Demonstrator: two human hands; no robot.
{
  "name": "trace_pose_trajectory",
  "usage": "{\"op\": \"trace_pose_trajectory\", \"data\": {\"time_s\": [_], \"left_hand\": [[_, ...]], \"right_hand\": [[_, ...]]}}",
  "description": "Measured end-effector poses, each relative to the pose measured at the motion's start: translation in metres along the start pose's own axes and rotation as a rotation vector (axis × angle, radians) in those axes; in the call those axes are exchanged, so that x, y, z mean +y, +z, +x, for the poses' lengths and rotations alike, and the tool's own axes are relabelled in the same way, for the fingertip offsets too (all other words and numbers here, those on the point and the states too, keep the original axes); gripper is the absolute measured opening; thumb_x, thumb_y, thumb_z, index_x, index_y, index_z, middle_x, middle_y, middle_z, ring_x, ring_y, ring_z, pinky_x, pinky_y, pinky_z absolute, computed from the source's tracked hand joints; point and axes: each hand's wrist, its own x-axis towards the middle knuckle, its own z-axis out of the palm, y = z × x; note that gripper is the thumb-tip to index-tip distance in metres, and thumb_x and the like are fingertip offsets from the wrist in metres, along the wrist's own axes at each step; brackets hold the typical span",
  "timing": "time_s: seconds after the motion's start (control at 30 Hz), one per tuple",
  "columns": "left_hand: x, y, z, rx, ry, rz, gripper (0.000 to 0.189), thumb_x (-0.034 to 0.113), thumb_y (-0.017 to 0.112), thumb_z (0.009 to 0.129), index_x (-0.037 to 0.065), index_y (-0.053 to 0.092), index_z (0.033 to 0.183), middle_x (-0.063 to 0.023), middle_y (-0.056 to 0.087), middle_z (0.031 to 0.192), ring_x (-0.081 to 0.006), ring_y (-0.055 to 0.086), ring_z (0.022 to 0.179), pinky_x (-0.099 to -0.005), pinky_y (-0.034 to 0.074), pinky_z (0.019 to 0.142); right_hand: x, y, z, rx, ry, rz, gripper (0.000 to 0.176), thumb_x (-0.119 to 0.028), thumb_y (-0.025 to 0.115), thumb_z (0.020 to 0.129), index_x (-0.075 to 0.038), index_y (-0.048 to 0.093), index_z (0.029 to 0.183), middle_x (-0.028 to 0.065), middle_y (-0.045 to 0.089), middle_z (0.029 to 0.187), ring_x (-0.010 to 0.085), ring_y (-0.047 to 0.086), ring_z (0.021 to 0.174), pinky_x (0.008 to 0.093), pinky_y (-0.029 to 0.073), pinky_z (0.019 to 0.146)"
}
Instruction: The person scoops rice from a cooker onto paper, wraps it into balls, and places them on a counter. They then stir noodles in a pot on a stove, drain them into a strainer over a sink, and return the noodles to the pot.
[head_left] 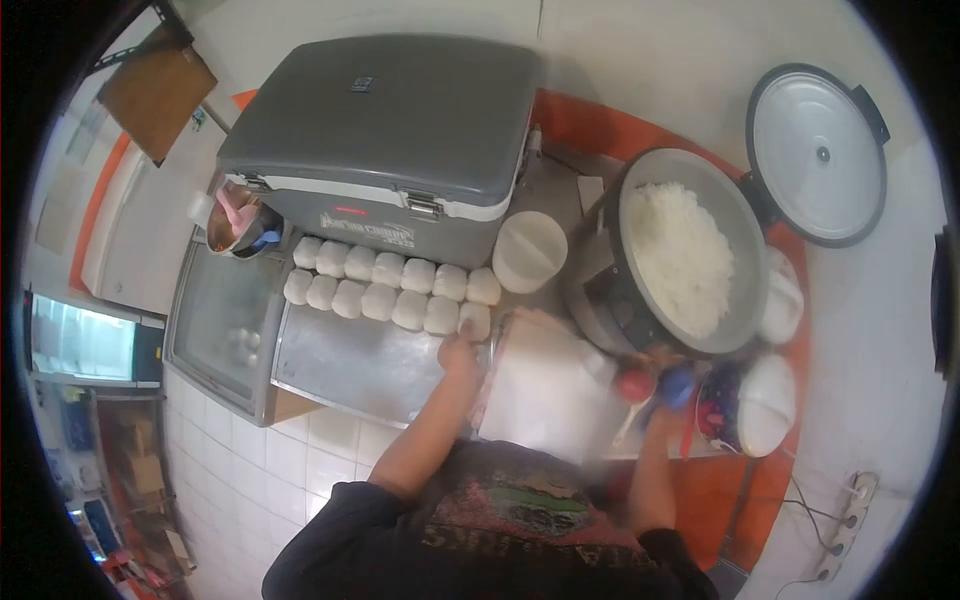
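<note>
I see a grey cooler box (pixel 380 120) far left, a glass-topped chest freezer (pixel 215 300) left, a power strip (pixel 850 522) near right.

At 11 o'clock, the cooler box (pixel 385 110) is smooth, matt plastic with metal latches (pixel 423 206); at 2, the cooker lid (pixel 810 185) is lined in glossy metal. The metal tabletop (pixel 345 358) gleams at 8; white bundles (pixel 388 268) at 9 and paper sheets (pixel 545 390) at 5 look matt.
</note>
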Motion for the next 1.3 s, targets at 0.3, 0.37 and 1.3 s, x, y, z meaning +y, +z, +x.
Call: {"op": "trace_pose_trajectory", "data": {"time_s": [0.3,0.37,1.3], "left_hand": [[-0.015,-0.028,-0.008,0.049,0.684,0.475,0.023,0.019,0.062,0.093,0.004,0.051,0.106,-0.0066,0.052,0.099,-0.0162,0.05,0.086,-0.0305,0.045,0.073],[-0.014,-0.023,-0.015,-0.023,0.782,0.542,0.02,0.016,0.061,0.093,0.006,0.05,0.106,-0.0043,0.051,0.099,-0.0142,0.05,0.089,-0.028,0.045,0.076],[0.025,0.195,-0.149,-0.769,1.644,0.49,0.047,0.007,0.057,0.071,0.006,0.053,0.118,-0.0163,0.053,0.123,-0.0329,0.044,0.109,-0.0449,0.033,0.095]], "right_hand": [[-0.069,-0.121,0.021,0.153,0.539,0.877,0.049,-0.005,0.06,0.086,0.004,0.044,0.131,0.0186,0.062,0.114,0.0279,0.062,0.094,0.037,0.05,0.079],[-0.149,-0.192,0.055,0.146,0.485,1.138,0.052,-0.004,0.059,0.088,0.003,0.039,0.136,0.0164,0.061,0.117,0.0236,0.063,0.092,0.0327,0.052,0.077],[-0.401,-0.142,0.176,-1.014,-0.902,-0.14,0.029,-0.011,0.067,0.077,-0.002,0.069,0.105,0.0232,0.069,0.102,0.0389,0.069,0.094,0.0455,0.055,0.083]]}}
